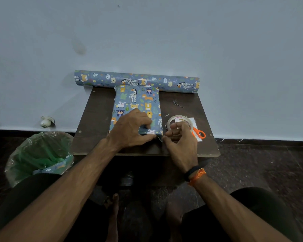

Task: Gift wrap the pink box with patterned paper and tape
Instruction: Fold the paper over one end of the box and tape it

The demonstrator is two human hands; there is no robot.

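Note:
The box [136, 105] lies lengthwise on the small dark table [182, 103], fully covered in blue animal-patterned paper; no pink shows. My left hand [129, 128] rests on its near end, fingers curled over the paper and pinching the folded flap at the near right corner. My right hand [180, 142] pinches the same paper flap [159, 137] from the right. A roll of clear tape [179, 120] sits on the table just behind my right hand.
The roll of wrapping paper [136, 81] lies along the table's far edge against the wall. Orange-handled scissors [199, 134] lie on a white scrap at the right. A bin with a green liner [40, 154] stands left of the table. My bare feet are below.

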